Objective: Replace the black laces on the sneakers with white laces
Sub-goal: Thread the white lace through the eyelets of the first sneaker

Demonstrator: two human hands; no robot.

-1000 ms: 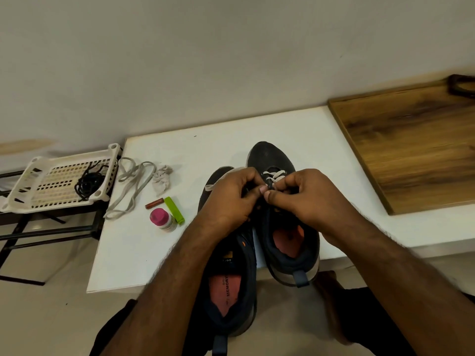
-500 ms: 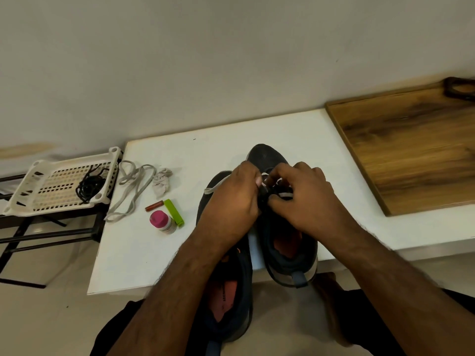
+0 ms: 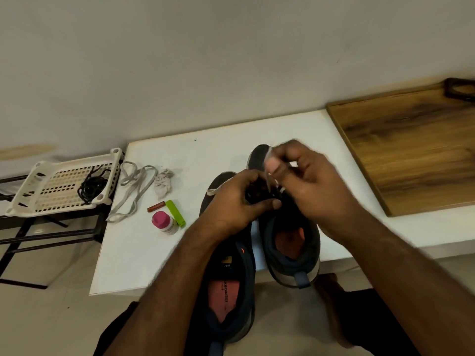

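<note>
Two dark sneakers with pink insoles stand side by side on the white table (image 3: 154, 253), heels toward me. Over the eyelets of the right sneaker (image 3: 291, 242) my right hand (image 3: 305, 181) pinches a white lace (image 3: 270, 173) and holds it raised; the hand is blurred. My left hand (image 3: 239, 204) grips the tongue area of the same shoe, beside the left sneaker (image 3: 231, 291). A second pale lace (image 3: 133, 191) lies loose at the table's left. The black laces (image 3: 91, 188) sit bunched in a white basket (image 3: 30, 199).
A crumpled cloth (image 3: 163, 183), a small brown stick (image 3: 155, 207), a green bar (image 3: 175, 213) and a pink-capped bottle (image 3: 163, 222) lie left of the shoes. A wooden board (image 3: 411, 150) covers the right. The basket rests on a black rack (image 3: 51, 235).
My right hand has lifted up and away from the eyelets, drawing the white lace upward. My left hand has stayed on the shoe's tongue.
</note>
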